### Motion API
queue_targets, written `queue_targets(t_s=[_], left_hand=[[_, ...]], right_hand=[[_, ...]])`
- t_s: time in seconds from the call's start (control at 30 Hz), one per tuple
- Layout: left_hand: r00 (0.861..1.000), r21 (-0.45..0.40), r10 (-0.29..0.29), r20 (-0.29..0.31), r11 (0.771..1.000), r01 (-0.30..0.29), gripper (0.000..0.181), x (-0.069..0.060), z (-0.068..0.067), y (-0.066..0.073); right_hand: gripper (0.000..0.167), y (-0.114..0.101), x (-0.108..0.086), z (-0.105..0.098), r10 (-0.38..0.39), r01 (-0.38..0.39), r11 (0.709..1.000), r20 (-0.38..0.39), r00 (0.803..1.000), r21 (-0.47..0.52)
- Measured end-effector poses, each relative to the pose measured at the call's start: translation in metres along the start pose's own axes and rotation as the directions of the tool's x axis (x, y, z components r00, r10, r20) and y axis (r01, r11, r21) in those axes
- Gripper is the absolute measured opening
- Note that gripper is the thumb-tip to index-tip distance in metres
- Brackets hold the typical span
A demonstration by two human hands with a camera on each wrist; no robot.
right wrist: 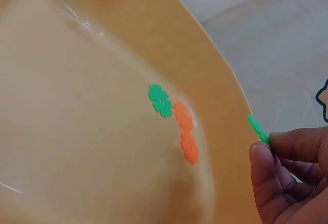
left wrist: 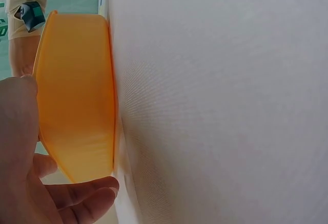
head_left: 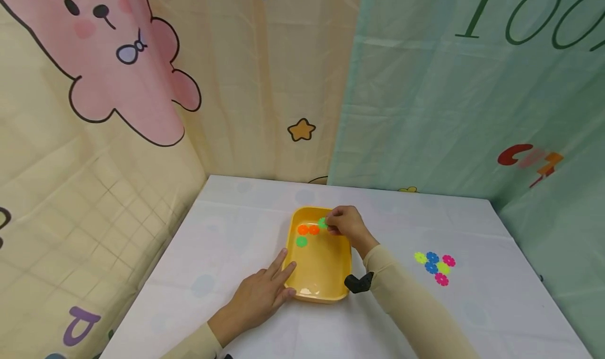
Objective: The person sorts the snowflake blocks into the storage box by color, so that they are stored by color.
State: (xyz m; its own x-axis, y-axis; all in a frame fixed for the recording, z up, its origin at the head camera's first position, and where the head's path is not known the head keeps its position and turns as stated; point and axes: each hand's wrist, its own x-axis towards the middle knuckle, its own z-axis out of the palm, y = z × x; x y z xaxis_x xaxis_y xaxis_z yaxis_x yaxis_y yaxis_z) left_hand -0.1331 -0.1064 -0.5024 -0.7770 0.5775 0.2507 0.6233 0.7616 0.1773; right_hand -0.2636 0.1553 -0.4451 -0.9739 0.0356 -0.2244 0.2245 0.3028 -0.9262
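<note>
A yellow tray (head_left: 319, 275) stands on the white table. My left hand (head_left: 260, 295) rests against its left side, fingers spread over the rim; the left wrist view shows thumb and fingers about the tray's outer wall (left wrist: 77, 90). Between thumb and fingertips, my right hand (head_left: 348, 225) pinches a green flower-shaped plastic disc (right wrist: 260, 129) above the tray's far right part. On the tray floor lie two orange flower discs (head_left: 309, 230), side by side and touching, and another green flower disc (right wrist: 160, 101) close to them.
To the right of the tray, a loose group of flower discs lies on the table (head_left: 472, 233): yellow ones, blue ones (head_left: 431, 267) and pink ones (head_left: 441, 279). Printed cloth curtains (head_left: 264, 86) hang behind the table and along both sides.
</note>
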Motion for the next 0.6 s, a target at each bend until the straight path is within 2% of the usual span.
queue_targets(t_s=[0.33, 0.5, 0.6], left_hand=[[1.0, -0.005, -0.006, 0.013, 1.0, 0.006, 0.06, 0.0, 0.0, 0.0], [1.0, 0.03, 0.012, -0.003, 0.999, -0.012, 0.06, 0.001, 0.0, 0.0], [1.0, 0.046, 0.015, -0.008, 0.999, -0.014, 0.06, 0.001, -0.001, 0.0]], right_hand=[[0.004, 0.004, -0.001, 0.021, -0.034, 0.036, 0.997, 0.021, 0.999, -0.067], [0.007, 0.004, -0.002, 0.03, -0.029, 0.033, 0.981, 0.028, 0.999, -0.192], [0.012, 0.005, -0.001, 0.034, -0.025, 0.035, 0.952, 0.035, 0.999, -0.305]])
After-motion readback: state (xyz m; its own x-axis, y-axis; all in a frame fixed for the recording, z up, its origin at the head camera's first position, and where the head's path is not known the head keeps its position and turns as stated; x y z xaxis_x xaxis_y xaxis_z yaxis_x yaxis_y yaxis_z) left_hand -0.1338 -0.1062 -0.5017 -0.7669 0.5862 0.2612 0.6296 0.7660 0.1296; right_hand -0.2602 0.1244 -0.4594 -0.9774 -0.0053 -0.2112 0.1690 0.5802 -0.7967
